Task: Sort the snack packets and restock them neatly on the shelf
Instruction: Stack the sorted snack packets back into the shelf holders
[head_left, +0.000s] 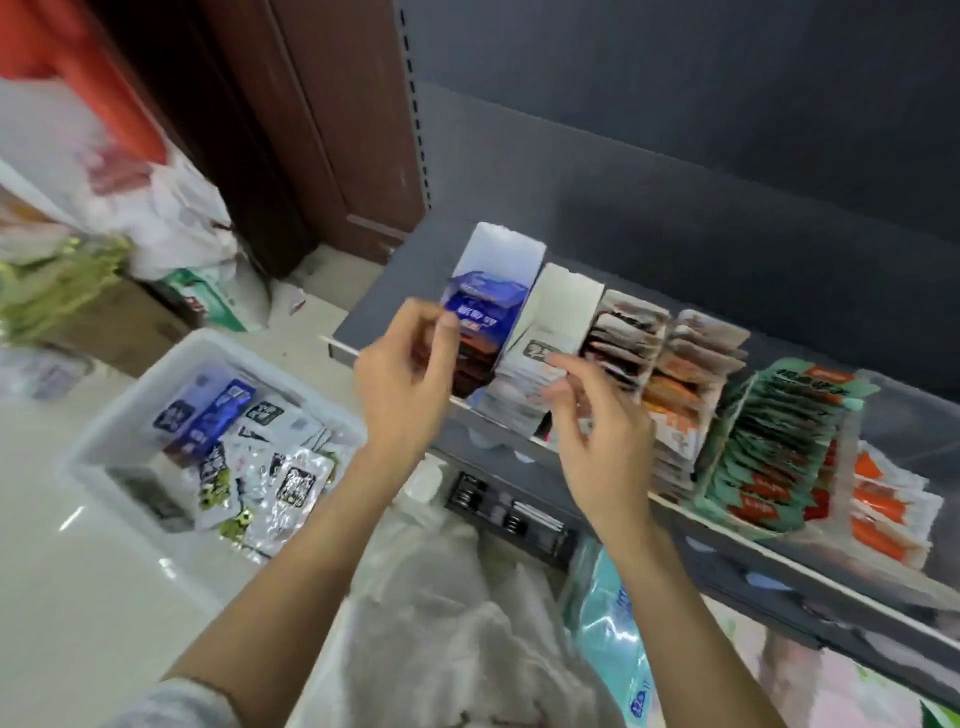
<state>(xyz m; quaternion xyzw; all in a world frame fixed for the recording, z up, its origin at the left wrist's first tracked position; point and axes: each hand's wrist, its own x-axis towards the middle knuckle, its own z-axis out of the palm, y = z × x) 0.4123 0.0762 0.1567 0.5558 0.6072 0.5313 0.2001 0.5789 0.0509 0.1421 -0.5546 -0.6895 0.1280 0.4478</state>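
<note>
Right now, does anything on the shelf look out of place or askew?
Yes. The blue packets that the left hand holds sit tilted in the leftmost display box, above dark red ones; other rows stand neater.

Looked like matt dark painted metal on the shelf (395, 270) and its back panel (675, 156). Seemed glossy foil or plastic film on the snack packets (291, 483) – crinkled, catching glare. Appeared translucent, smooth plastic for the bin (150, 374). Showed matt white card on 2 display boxes (498, 249). Read as brown wood-grain on the door (322, 130) – polished, reflective on the floor tiles (62, 571).
</note>
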